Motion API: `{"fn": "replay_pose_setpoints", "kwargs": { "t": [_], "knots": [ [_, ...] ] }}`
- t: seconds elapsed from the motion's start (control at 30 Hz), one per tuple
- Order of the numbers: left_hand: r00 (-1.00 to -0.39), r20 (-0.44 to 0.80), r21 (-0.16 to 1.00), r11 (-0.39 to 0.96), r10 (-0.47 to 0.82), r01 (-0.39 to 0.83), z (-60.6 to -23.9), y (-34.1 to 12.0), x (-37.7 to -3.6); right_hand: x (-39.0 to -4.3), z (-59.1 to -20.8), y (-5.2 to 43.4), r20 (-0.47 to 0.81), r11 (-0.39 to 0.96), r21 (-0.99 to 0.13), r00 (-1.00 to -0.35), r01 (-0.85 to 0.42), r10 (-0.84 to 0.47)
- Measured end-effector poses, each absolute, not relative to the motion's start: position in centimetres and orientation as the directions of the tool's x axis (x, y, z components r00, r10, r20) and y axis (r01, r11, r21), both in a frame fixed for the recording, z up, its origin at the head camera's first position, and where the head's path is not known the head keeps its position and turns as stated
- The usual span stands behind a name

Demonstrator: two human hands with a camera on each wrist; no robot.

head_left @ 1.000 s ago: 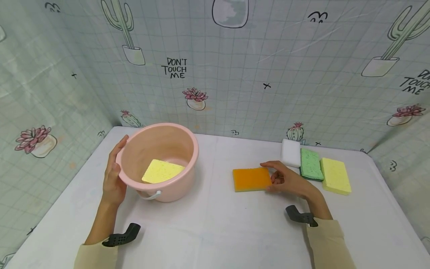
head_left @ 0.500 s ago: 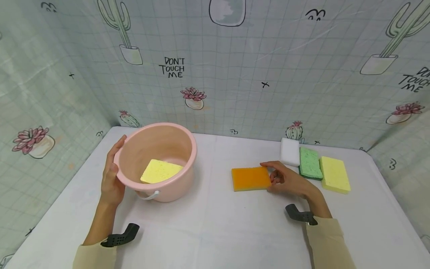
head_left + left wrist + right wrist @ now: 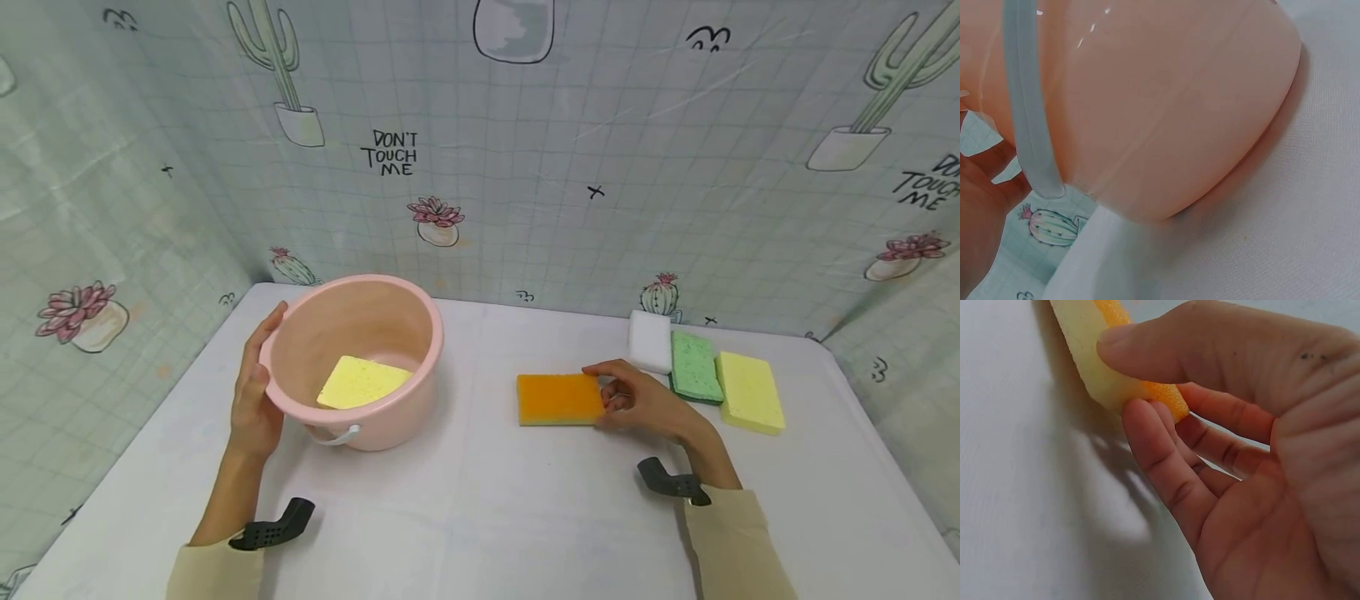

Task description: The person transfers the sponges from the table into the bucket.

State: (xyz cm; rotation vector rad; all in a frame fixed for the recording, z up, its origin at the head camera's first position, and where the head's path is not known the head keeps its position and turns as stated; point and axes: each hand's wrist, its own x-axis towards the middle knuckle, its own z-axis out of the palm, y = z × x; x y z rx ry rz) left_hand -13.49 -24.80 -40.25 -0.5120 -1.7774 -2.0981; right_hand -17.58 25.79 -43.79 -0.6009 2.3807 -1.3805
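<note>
A pink basin [image 3: 397, 417] stands on the white table at the left, with a yellow sponge [image 3: 363, 382] lying tilted inside it. My left hand [image 3: 258, 358] holds the basin's left rim, thumb on the edge and fingers along the outer wall. The left wrist view shows the basin's wall [image 3: 1166, 106] and its white handle [image 3: 1029, 100] close up. An orange sponge [image 3: 558, 398] lies flat at the middle right. My right hand [image 3: 609, 398] pinches its right end; in the right wrist view the thumb and fingers grip the orange sponge [image 3: 1094, 337].
A white sponge [image 3: 649, 342], a green sponge [image 3: 693, 367] and a second yellow sponge [image 3: 748, 392] lie in a row at the back right. A cactus-print curtain [image 3: 525, 208] closes off the back and both sides. The table's edge runs along the right [image 3: 892, 467].
</note>
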Motion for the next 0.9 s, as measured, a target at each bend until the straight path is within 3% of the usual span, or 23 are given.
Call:
{"fn": "replay_pose_setpoints", "kwargs": {
  "t": [0.9],
  "knots": [
    [-0.872, 0.489, 0.865, -0.119, -0.015, 0.487, -40.4, -25.0, -13.5, -17.8, -37.0, 21.8, 0.044, 0.302, -0.937, -0.918, -0.174, -0.394]
  ]
}}
